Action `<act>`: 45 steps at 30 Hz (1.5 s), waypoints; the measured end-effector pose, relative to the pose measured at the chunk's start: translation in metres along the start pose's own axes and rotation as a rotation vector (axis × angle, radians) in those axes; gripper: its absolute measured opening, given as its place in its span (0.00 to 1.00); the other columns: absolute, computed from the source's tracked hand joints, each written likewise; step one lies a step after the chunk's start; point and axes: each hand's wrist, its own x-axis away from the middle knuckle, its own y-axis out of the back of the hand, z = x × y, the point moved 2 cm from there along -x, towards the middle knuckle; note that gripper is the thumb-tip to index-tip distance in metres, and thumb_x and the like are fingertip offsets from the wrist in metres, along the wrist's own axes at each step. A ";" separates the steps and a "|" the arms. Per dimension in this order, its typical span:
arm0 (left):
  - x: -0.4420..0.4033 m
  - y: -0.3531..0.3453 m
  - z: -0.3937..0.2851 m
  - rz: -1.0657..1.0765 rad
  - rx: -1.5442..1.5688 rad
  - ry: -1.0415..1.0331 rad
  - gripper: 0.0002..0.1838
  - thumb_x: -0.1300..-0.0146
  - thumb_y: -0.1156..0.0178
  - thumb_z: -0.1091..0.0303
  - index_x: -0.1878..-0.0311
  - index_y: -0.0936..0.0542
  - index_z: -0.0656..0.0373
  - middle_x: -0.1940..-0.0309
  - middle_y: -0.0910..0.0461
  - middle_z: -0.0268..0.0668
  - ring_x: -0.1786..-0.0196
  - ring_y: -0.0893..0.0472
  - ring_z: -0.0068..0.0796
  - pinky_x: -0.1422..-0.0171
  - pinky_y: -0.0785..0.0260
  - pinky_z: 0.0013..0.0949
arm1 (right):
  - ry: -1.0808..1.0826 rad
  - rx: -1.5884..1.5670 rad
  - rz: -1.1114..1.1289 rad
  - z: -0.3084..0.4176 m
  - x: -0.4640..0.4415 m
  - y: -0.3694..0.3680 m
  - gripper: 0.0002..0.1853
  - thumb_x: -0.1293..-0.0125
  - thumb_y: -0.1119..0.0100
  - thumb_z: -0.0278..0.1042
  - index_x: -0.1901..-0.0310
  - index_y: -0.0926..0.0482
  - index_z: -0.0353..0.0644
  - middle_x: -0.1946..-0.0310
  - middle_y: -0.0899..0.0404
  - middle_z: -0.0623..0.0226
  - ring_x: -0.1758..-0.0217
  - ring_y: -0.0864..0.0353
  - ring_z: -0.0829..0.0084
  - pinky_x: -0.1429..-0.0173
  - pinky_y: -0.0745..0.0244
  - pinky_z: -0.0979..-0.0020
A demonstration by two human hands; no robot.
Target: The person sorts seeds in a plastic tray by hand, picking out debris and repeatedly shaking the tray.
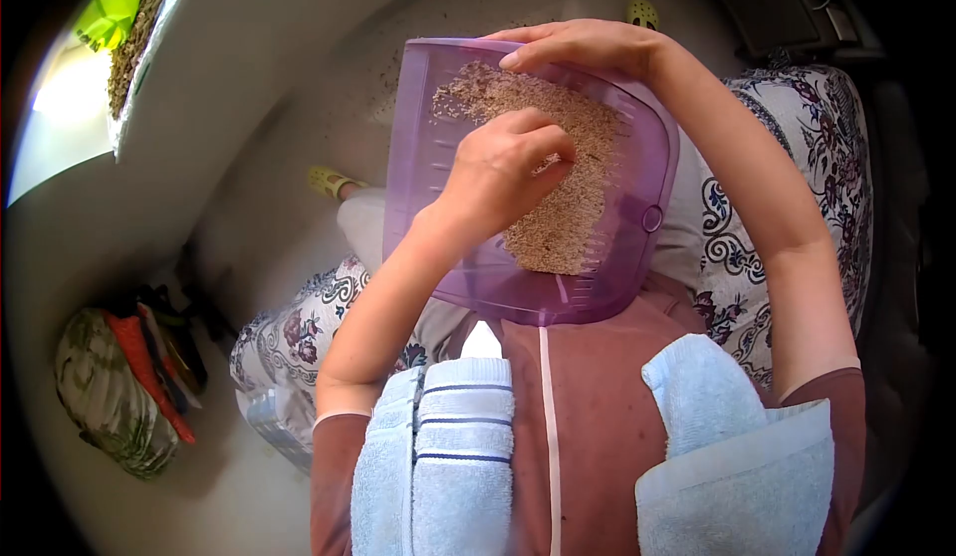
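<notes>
A purple see-through plastic winnowing tray [637,257] rests tilted over my lap, its rounded side near my waist. Pale brown grain [563,227] lies spread across its ribbed floor in a thick band. My right hand [588,43] grips the far rim, with the thumb inside and the other fingers partly hidden behind it. Over the grain, my left hand [510,166] is closed in a pinch, thumb against fingers; whatever is between them is too small to make out.
I sit on a seat with a flower-patterned cover [787,138]. A light blue towel [737,456] hangs over my chest. Bags [115,392] lie on the floor at left. At upper left, a bright green container [108,8] stands by dark spread material [139,38]. Yellow-green clogs [329,182] are on my feet.
</notes>
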 end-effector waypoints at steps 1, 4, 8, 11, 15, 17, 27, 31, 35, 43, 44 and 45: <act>-0.003 -0.006 -0.002 -0.018 -0.024 -0.054 0.06 0.48 0.33 0.73 0.67 0.20 0.54 0.67 0.20 0.34 0.62 0.20 0.37 0.57 0.26 0.36 | 0.003 0.005 -0.004 0.000 -0.001 0.000 0.30 0.34 0.43 0.45 0.31 0.33 0.48 0.44 0.24 0.65 0.44 0.25 0.78 0.39 0.30 0.78; -0.009 -0.020 -0.001 -0.023 0.002 -0.141 0.08 0.51 0.33 0.74 0.68 0.22 0.54 0.68 0.21 0.33 0.63 0.21 0.37 0.58 0.26 0.37 | 0.006 0.018 -0.020 0.000 -0.002 0.001 0.30 0.34 0.43 0.45 0.31 0.33 0.47 0.43 0.24 0.65 0.44 0.25 0.79 0.39 0.31 0.78; -0.011 -0.032 -0.003 -0.023 -0.113 -0.296 0.10 0.54 0.34 0.75 0.68 0.24 0.55 0.72 0.23 0.33 0.64 0.22 0.36 0.59 0.26 0.37 | 0.005 0.023 -0.042 -0.002 -0.001 0.004 0.30 0.34 0.43 0.45 0.31 0.32 0.47 0.43 0.24 0.65 0.44 0.25 0.78 0.39 0.31 0.78; -0.013 -0.039 0.001 0.012 -0.212 -0.323 0.10 0.55 0.34 0.75 0.69 0.24 0.55 0.74 0.25 0.33 0.65 0.23 0.35 0.60 0.26 0.37 | 0.000 0.021 -0.044 0.005 0.006 -0.001 0.30 0.35 0.42 0.45 0.32 0.32 0.47 0.43 0.24 0.65 0.43 0.25 0.78 0.38 0.31 0.77; -0.007 -0.029 -0.004 0.025 -0.127 -0.189 0.10 0.52 0.34 0.76 0.65 0.22 0.56 0.70 0.20 0.34 0.64 0.20 0.35 0.59 0.25 0.34 | -0.013 -0.001 -0.044 0.004 0.009 0.001 0.31 0.35 0.42 0.45 0.31 0.32 0.48 0.43 0.24 0.65 0.43 0.25 0.77 0.38 0.31 0.77; 0.001 -0.016 -0.004 -0.061 0.026 -0.075 0.11 0.50 0.33 0.77 0.61 0.20 0.57 0.68 0.18 0.35 0.64 0.17 0.34 0.59 0.24 0.32 | 0.006 -0.036 -0.029 0.000 0.009 0.002 0.31 0.35 0.42 0.46 0.31 0.32 0.48 0.43 0.24 0.65 0.43 0.25 0.77 0.39 0.30 0.76; 0.019 0.012 -0.002 -0.036 0.275 0.310 0.08 0.44 0.34 0.77 0.60 0.15 0.60 0.67 0.14 0.34 0.66 0.17 0.19 0.61 0.23 0.22 | -0.008 0.004 -0.032 0.004 0.009 -0.004 0.31 0.35 0.42 0.48 0.31 0.33 0.51 0.46 0.23 0.65 0.47 0.23 0.77 0.45 0.25 0.75; 0.021 0.015 -0.010 -0.179 -0.005 0.042 0.13 0.45 0.33 0.77 0.55 0.17 0.57 0.67 0.15 0.36 0.67 0.16 0.20 0.62 0.23 0.23 | -0.016 0.017 -0.045 0.004 0.008 -0.004 0.32 0.36 0.41 0.48 0.31 0.33 0.51 0.46 0.23 0.65 0.46 0.23 0.77 0.45 0.24 0.75; 0.028 0.009 0.001 -0.145 0.003 0.079 0.20 0.46 0.32 0.77 0.49 0.20 0.55 0.67 0.15 0.35 0.67 0.15 0.21 0.62 0.22 0.25 | 0.010 0.005 -0.045 -0.005 0.005 0.000 0.33 0.36 0.41 0.49 0.30 0.34 0.50 0.45 0.23 0.64 0.46 0.23 0.76 0.45 0.24 0.75; 0.028 0.012 -0.005 -0.046 0.093 0.185 0.16 0.46 0.32 0.77 0.53 0.18 0.56 0.70 0.17 0.33 0.69 0.16 0.22 0.63 0.23 0.26 | -0.004 0.020 -0.033 0.002 0.011 -0.002 0.33 0.36 0.41 0.48 0.30 0.35 0.49 0.43 0.24 0.63 0.46 0.23 0.75 0.45 0.24 0.75; 0.029 0.011 -0.004 -0.027 0.043 0.170 0.14 0.46 0.32 0.76 0.55 0.18 0.56 0.71 0.17 0.33 0.69 0.16 0.22 0.63 0.24 0.27 | -0.009 0.018 -0.029 0.004 0.012 -0.003 0.33 0.36 0.41 0.48 0.30 0.35 0.49 0.44 0.24 0.63 0.46 0.23 0.75 0.45 0.24 0.75; 0.029 0.009 -0.003 -0.032 0.009 0.127 0.13 0.46 0.32 0.76 0.56 0.18 0.56 0.71 0.17 0.33 0.70 0.17 0.22 0.64 0.24 0.27 | -0.014 0.015 -0.025 0.005 0.013 -0.003 0.33 0.36 0.41 0.48 0.30 0.35 0.49 0.44 0.24 0.63 0.46 0.23 0.75 0.45 0.24 0.75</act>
